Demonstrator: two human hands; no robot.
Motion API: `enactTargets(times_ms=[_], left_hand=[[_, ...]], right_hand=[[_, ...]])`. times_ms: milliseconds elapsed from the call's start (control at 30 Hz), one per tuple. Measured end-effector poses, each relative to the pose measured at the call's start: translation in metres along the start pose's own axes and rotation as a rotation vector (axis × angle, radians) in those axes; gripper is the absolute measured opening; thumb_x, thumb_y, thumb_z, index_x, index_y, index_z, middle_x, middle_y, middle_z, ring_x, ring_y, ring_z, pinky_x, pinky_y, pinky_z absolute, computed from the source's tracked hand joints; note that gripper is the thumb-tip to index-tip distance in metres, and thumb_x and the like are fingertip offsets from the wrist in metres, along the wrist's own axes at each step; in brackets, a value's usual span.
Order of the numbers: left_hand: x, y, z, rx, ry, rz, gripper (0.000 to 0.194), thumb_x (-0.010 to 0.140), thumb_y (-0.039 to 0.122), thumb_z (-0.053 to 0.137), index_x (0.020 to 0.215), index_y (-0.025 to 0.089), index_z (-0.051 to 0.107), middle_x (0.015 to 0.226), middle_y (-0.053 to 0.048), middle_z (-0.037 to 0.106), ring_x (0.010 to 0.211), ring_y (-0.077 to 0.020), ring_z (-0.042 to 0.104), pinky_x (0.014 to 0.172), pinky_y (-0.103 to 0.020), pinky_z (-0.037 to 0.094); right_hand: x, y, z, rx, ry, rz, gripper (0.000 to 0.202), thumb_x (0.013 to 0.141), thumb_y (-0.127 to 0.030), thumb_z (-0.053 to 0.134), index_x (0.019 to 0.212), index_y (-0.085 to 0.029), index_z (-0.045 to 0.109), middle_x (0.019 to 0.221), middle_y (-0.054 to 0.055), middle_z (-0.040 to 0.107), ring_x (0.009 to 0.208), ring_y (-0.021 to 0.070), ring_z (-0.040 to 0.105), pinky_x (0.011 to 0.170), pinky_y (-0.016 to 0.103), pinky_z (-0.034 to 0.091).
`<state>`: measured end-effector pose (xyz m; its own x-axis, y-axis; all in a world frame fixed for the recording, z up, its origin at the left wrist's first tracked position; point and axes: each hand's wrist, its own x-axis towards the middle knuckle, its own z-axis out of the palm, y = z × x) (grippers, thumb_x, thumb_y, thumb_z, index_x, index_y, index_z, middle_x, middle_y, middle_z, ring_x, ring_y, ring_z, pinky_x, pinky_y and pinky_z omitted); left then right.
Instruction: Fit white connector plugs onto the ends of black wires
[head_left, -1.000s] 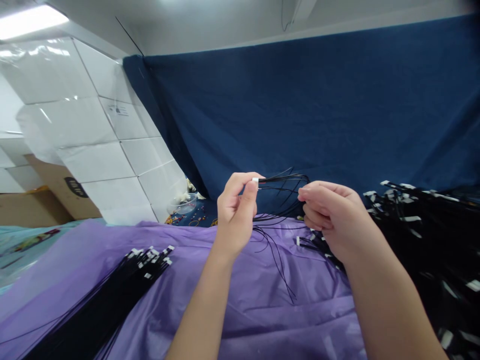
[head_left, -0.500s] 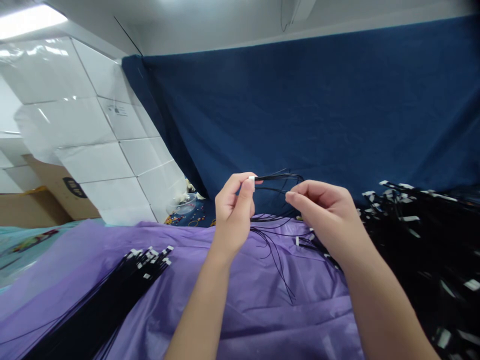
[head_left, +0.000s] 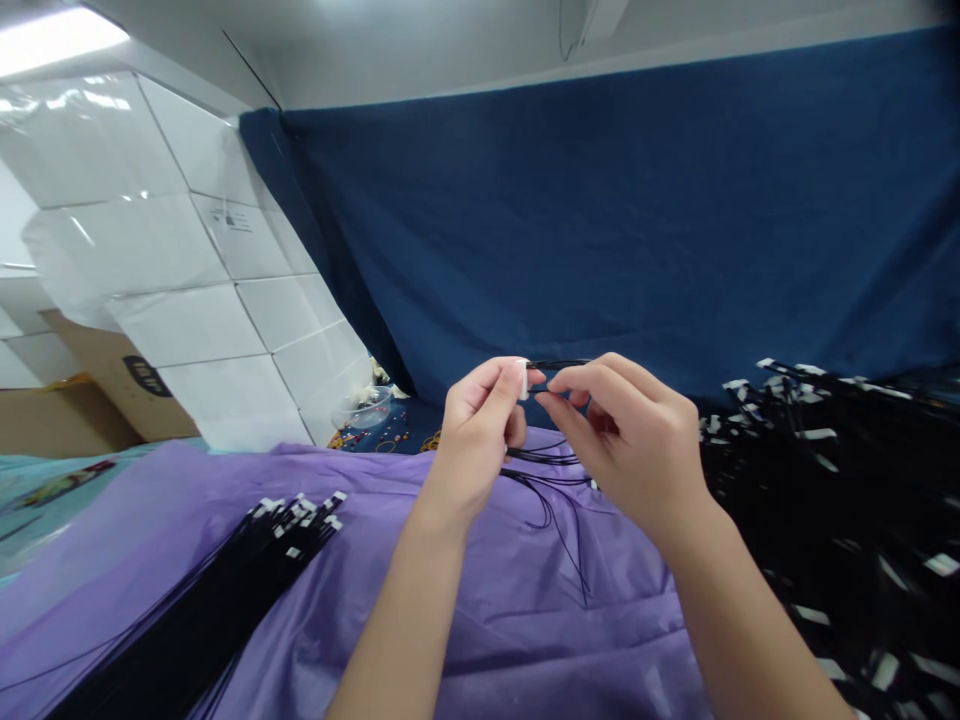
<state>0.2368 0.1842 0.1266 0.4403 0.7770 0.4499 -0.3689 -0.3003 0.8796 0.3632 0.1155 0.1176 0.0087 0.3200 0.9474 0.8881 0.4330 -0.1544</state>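
Observation:
Between thumb and fingers, my left hand (head_left: 476, 430) pinches a small white connector (head_left: 523, 380) with thin black wires (head_left: 559, 364) running from it to the right. Close beside it, my right hand (head_left: 630, 430) pinches one black wire near the connector, thumb and forefinger together. More loose black wires (head_left: 551, 500) hang below the hands over the purple sheet (head_left: 525, 640). Part of the wires is hidden behind my right hand.
A bundle of black wires with white ends (head_left: 225, 580) lies at the left. A larger dark pile (head_left: 847, 500) lies at the right. Behind are a blue cloth (head_left: 600, 220), white boxes (head_left: 172, 240), a cardboard box (head_left: 97, 390) and a clear bowl (head_left: 365, 408).
My right hand has moved left, close to the connector. My left hand has shifted slightly right, and the connector has turned more upright in its fingers.

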Motion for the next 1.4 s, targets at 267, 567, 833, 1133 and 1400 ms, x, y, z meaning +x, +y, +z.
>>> enactTargets(times_ms=[267, 567, 833, 1133, 1400], left_hand=[[0.001, -0.004, 0.002, -0.061, 0.002, 0.061, 0.029, 0.085, 0.047, 0.061, 0.085, 0.018, 0.065, 0.048, 0.005, 0.037, 0.039, -0.0048, 0.029, 0.038, -0.019, 0.018], [0.0, -0.005, 0.004, -0.07, -0.007, 0.104, 0.028, 0.085, 0.046, 0.061, 0.083, 0.018, 0.067, 0.046, 0.005, 0.036, 0.039, -0.0041, 0.028, 0.038, -0.018, 0.02], [-0.001, -0.004, 0.004, -0.066, -0.004, 0.083, 0.028, 0.084, 0.046, 0.062, 0.082, 0.018, 0.067, 0.051, 0.004, 0.04, 0.04, -0.0032, 0.028, 0.037, -0.017, 0.019], [0.002, -0.006, -0.001, -0.041, 0.041, 0.022, 0.032, 0.083, 0.049, 0.062, 0.083, 0.018, 0.065, 0.046, 0.006, 0.033, 0.038, -0.0043, 0.027, 0.036, -0.018, 0.016], [0.01, 0.008, -0.009, -0.263, 0.251, -0.104, 0.029, 0.083, 0.045, 0.062, 0.086, 0.017, 0.057, 0.063, 0.005, 0.045, 0.033, -0.0001, 0.026, 0.03, -0.017, 0.014]], right_hand=[[0.001, -0.005, 0.0, -0.024, -0.059, 0.026, 0.007, 0.091, -0.02, 0.055, 0.087, -0.018, 0.06, 0.075, 0.0, 0.057, 0.058, 0.0073, 0.047, 0.057, 0.021, 0.038], [0.001, -0.01, -0.001, -0.034, -0.042, 0.022, 0.008, 0.091, -0.018, 0.055, 0.086, -0.017, 0.061, 0.073, 0.0, 0.056, 0.058, 0.0083, 0.047, 0.055, 0.022, 0.037], [0.0, -0.013, 0.001, -0.038, -0.049, 0.026, 0.01, 0.09, -0.017, 0.053, 0.083, -0.017, 0.06, 0.074, 0.001, 0.056, 0.058, 0.0083, 0.046, 0.055, 0.022, 0.037], [0.003, -0.008, -0.003, 0.072, -0.067, 0.071, 0.005, 0.089, -0.021, 0.057, 0.09, -0.019, 0.062, 0.078, 0.0, 0.058, 0.057, 0.0071, 0.05, 0.056, 0.022, 0.041], [0.007, -0.006, -0.02, 0.311, 0.118, 0.307, 0.008, 0.086, -0.026, 0.063, 0.088, -0.019, 0.06, 0.072, -0.001, 0.054, 0.055, 0.0085, 0.049, 0.05, 0.024, 0.042]])
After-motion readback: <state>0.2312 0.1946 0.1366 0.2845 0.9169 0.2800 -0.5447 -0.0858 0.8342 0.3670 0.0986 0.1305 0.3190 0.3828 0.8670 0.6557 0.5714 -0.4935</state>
